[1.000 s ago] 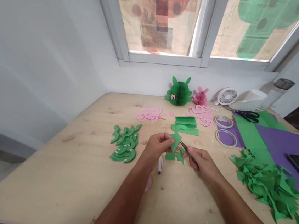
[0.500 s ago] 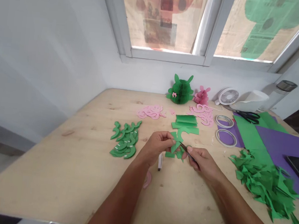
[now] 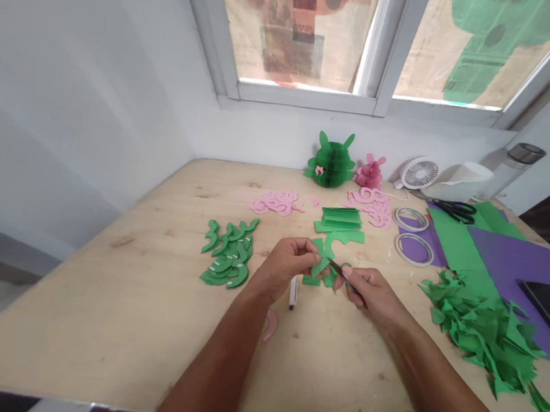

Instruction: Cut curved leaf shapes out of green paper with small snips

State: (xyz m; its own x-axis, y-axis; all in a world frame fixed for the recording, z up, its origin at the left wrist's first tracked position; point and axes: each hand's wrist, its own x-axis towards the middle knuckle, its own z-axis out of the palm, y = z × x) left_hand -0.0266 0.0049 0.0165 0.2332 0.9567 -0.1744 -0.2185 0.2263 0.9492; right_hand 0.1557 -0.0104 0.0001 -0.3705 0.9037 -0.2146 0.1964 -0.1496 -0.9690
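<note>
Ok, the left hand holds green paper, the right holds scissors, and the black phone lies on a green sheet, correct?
No: in the head view the black phone lies on a purple sheet, not green. The left hand does hold green paper and the right hand scissors.

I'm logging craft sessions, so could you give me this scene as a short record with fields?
Left hand: fingers pinching a piece of green paper
Right hand: holding small scissors, blades at that paper
Near the left forearm: pink curved piece
Left of the hands: pile of green curved pieces
Right of the hands: heap of green scraps, black phone on a purple sheet
Back of table: green honeycomb figure, smaller pink figure, white fan
Unclear: whether the blades are open
</note>
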